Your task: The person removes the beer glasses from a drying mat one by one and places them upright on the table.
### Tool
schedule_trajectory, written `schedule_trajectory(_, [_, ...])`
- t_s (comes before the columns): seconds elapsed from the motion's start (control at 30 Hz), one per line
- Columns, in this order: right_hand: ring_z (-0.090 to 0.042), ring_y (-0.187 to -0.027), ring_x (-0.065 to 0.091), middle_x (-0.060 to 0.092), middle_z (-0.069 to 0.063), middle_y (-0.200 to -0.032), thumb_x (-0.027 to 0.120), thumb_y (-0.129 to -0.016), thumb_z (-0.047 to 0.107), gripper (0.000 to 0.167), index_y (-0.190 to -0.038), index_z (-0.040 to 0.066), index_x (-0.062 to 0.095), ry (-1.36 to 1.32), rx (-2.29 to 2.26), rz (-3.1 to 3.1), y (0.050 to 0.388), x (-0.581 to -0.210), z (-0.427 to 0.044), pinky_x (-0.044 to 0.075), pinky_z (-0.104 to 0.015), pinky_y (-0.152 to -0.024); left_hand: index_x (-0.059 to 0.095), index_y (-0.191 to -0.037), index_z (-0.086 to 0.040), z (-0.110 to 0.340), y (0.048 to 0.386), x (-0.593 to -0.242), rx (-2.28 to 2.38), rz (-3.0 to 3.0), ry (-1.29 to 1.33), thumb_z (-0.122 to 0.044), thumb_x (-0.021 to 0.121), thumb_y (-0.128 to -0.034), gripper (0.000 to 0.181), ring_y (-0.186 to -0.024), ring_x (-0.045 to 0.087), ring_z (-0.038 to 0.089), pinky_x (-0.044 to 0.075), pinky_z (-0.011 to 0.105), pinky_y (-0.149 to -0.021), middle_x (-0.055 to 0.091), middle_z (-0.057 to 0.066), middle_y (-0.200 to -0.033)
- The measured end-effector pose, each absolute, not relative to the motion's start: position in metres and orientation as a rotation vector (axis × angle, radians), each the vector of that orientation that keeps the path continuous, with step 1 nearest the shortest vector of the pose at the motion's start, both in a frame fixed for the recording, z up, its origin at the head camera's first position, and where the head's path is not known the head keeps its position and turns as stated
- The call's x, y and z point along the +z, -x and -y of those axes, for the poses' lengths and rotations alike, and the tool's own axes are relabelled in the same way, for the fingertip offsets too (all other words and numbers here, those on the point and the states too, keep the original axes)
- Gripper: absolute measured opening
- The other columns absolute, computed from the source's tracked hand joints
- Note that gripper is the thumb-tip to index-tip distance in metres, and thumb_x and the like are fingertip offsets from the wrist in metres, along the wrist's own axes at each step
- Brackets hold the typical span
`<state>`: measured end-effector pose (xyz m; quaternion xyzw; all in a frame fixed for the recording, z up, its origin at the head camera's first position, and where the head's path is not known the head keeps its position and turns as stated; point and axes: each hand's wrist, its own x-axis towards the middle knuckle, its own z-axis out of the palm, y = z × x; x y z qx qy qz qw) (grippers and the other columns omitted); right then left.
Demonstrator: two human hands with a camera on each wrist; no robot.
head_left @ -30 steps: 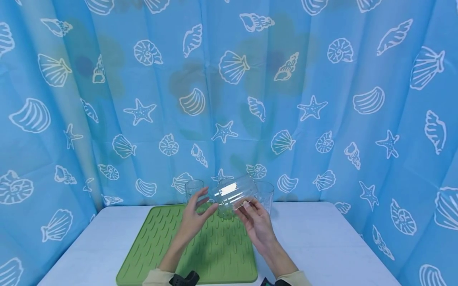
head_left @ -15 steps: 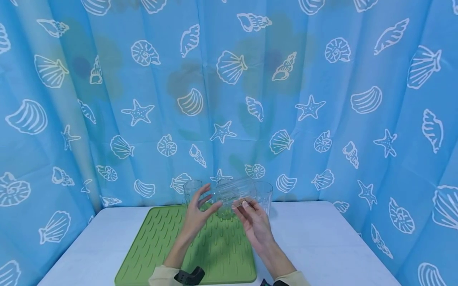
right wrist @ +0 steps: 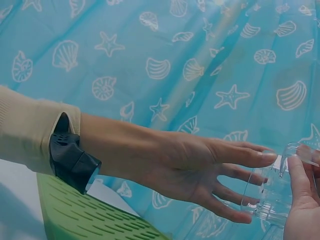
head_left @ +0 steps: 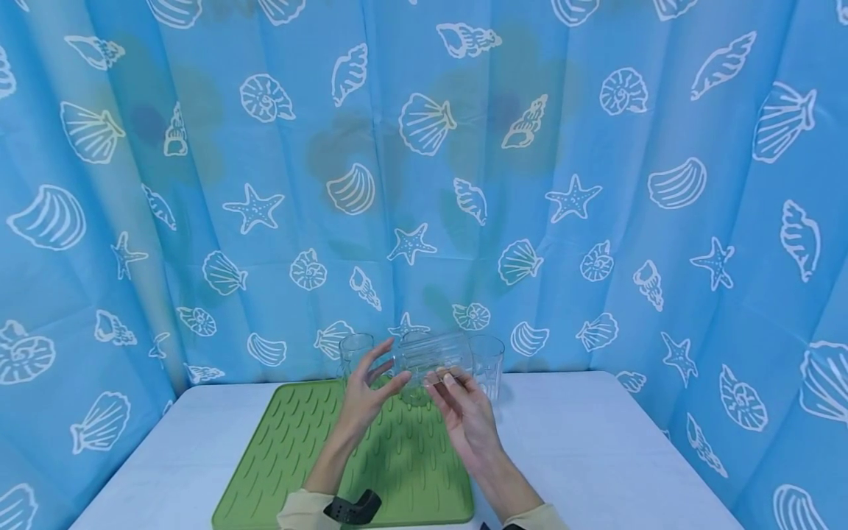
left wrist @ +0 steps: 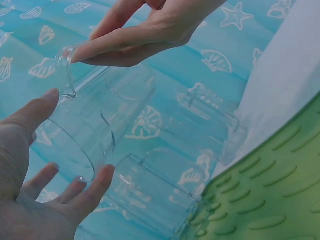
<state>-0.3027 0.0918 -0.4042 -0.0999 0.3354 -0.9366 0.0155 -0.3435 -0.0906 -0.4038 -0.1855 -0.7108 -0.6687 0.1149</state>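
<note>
I have the clear mug (head_left: 433,350) up in the air above the back part of the green mat, tipped well over toward its side, with one end facing my left hand and its handle toward me. My right hand (head_left: 466,416) grips it by the handle (left wrist: 65,72), pinching between thumb and fingers; the left-wrist view shows that hold plainly, from the top of the picture. My left hand (head_left: 366,386) has its fingers spread and gently curved around the near end of the mug, thumb on one side and the other fingers on the other, not wrapped about anything. The fingertips (left wrist: 106,172) sit right by the rim, and I cannot tell whether they touch it. Behind the hands, I see three more clear glass vessels: a left glass (head_left: 355,344), partly covered by my left hand, a middle glass (head_left: 416,397) mostly seen through and below the mug, and a right glass (head_left: 490,361) just past my right hand. Under all this the green mat (head_left: 291,456), patterned with raised elongated ridges, lies on the white bench (head_left: 583,456), toward its left side. A black band (head_left: 352,508) circles my left wrist next to a cream sleeve (head_left: 308,509). Around the bench hangs a blue curtain (head_left: 424,199) printed with white shells and starfish, with faint flower-like patches showing through.
</note>
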Motion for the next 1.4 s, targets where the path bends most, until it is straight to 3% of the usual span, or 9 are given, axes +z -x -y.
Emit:
schedule_trajectory(0.73, [-0.014, -0.106, 0.068, 0.067, -0.002, -0.109, 0.058, -0.099, 0.009, 0.014, -0.111, 0.01, 0.052, 0.297, -2.932, -1.062, 0.301, -0.406, -0.09, 0.048, -0.028, -0.106, 0.05, -0.144, -0.026, 0.09, 0.349, -0.41, -1.953, 2.058, 0.529, -0.021, 0.078, -0.0845, 0.066, -0.134, 0.049, 0.035, 0.052, 0.051, -0.099, 0.044, 0.001, -0.149])
schedule_trajectory(0.87, [-0.015, -0.099, 0.07, 0.069, -0.001, -0.101, 0.062, -0.097, 0.013, 0.014, -0.109, 0.011, 0.055, 0.259, -2.907, -1.189, 0.302, -0.405, -0.093, 0.053, -0.029, -0.1, 0.052, -0.14, -0.03, 0.091, 0.348, -0.407, -1.965, 2.046, 0.522, -0.021, 0.078, -0.0848, 0.062, -0.134, 0.049, 0.034, 0.054, 0.048, -0.098, 0.045, 0.001, -0.148])
schedule_trajectory(1.0, [-0.013, -0.087, 0.07, 0.067, 0.001, -0.091, 0.062, -0.098, 0.026, 0.023, -0.11, 0.008, 0.055, 0.182, -2.857, -1.391, 0.305, -0.406, -0.097, 0.058, -0.03, -0.091, 0.052, -0.139, -0.034, 0.092, 0.346, -0.404, -1.959, 2.044, 0.511, -0.023, 0.078, -0.0851, 0.06, -0.134, 0.049, 0.033, 0.056, 0.045, -0.095, 0.045, 0.0, -0.147])
schedule_trajectory(1.13, [-0.011, -0.079, 0.065, 0.062, 0.001, -0.087, 0.056, -0.101, 0.034, 0.031, -0.111, 0.005, 0.055, 0.138, -2.819, -1.525, 0.309, -0.407, -0.105, 0.06, -0.028, -0.079, 0.051, -0.142, -0.03, 0.094, 0.346, -0.401, -1.949, 2.049, 0.501, -0.025, 0.078, -0.0851, 0.063, -0.134, 0.049, 0.033, 0.055, 0.046, -0.096, 0.044, 0.0, -0.147])
schedule_trajectory(1.27, [-0.012, -0.076, 0.062, 0.06, 0.001, -0.085, 0.054, -0.101, 0.035, 0.031, -0.107, 0.005, 0.056, 0.128, -2.828, -1.594, 0.314, -0.405, -0.116, 0.058, -0.025, -0.07, 0.049, -0.144, -0.027, 0.095, 0.347, -0.4, -1.946, 2.061, 0.487, -0.028, 0.078, -0.0853, 0.065, -0.134, 0.048, 0.032, 0.055, 0.046, -0.095, 0.044, 0.0, -0.147])
schedule_trajectory(1.4, [-0.012, -0.077, 0.062, 0.06, 0.0, -0.087, 0.055, -0.101, 0.036, 0.035, -0.11, 0.003, 0.056, 0.116, -2.824, -1.676, 0.319, -0.402, -0.127, 0.057, -0.024, -0.07, 0.051, -0.142, -0.032, 0.096, 0.347, -0.4, -1.945, 2.063, 0.487, -0.028, 0.077, -0.0862, 0.062, -0.133, 0.049, 0.032, 0.057, 0.044, -0.093, 0.044, 0.002, -0.147])
